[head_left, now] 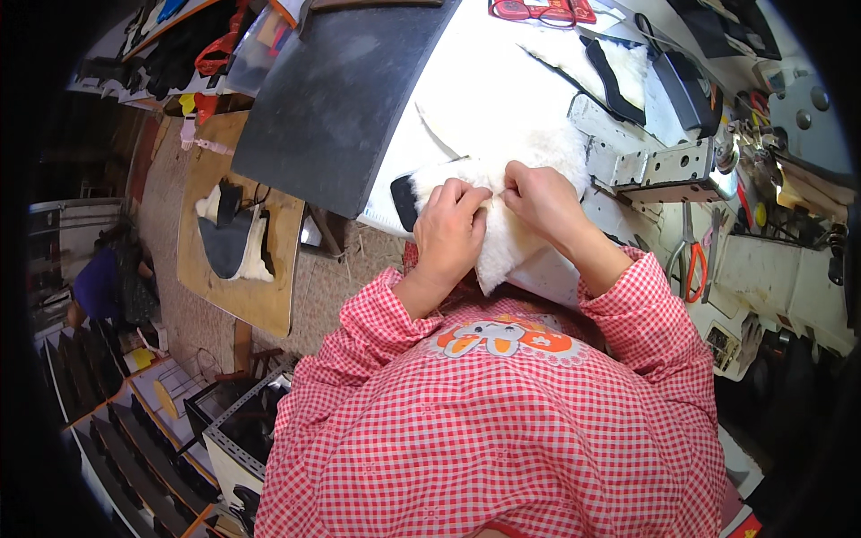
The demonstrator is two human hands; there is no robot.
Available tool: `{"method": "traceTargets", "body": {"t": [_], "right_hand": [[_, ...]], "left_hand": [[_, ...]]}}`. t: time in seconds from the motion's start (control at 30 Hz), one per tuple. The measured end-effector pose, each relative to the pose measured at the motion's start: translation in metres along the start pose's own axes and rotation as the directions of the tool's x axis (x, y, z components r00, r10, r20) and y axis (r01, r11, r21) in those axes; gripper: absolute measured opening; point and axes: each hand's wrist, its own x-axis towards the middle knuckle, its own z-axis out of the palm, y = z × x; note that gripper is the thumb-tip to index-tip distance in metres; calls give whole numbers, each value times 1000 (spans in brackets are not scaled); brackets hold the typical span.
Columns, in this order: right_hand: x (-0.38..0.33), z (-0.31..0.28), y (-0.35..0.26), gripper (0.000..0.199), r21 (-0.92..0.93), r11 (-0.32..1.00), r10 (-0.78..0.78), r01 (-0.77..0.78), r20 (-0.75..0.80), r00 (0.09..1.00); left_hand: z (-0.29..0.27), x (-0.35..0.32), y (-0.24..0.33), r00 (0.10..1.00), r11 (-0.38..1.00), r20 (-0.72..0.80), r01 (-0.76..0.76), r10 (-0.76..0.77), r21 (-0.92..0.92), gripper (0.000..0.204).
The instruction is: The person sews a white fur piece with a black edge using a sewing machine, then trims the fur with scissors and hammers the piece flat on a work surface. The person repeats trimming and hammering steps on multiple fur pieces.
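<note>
White fleece [529, 157], its pile fluffy and with a black piece [405, 202] at its left end, lies across the near part of the white table. My left hand [450, 229] is closed on the fleece, thumb and fingers pinching it near the middle. Right beside it my right hand [541, 202] pinches the same fleece, fist curled, knuckles up. The two hands almost meet over a fold. A lower flap of fleece hangs down toward my apron front. What lies between the fingertips besides fleece is too small to make out.
A white sewing machine arm [668, 170] stands just right of my hands. Orange-handled scissors [695, 269] lie beyond my right forearm. A dark board [345, 99] covers the table's left. Black-and-white fleece pieces [619, 76] and red glasses [538, 13] lie at the back. A wooden stool [202, 278] holds another piece.
</note>
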Motion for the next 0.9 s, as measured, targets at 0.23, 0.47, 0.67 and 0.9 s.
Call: {"method": "traceTargets", "body": {"t": [0.23, 0.47, 0.67, 0.9], "right_hand": [[-7, -1, -4, 14, 22, 1000, 7, -6, -48, 999], [-12, 4, -15, 11, 100, 970, -209, 222, -122, 970], [-20, 17, -14, 8, 48, 982, -176, 185, -142, 974], [-11, 19, -18, 10, -104, 988, -126, 118, -75, 989]], "left_hand": [[0, 7, 2, 996, 994, 51, 64, -69, 92, 10], [5, 6, 1, 998, 996, -4, 61, -61, 63, 11], [8, 0, -1, 993, 995, -62, 101, -101, 5, 12], [6, 0, -4, 994, 996, -48, 94, -94, -4, 12]]}}
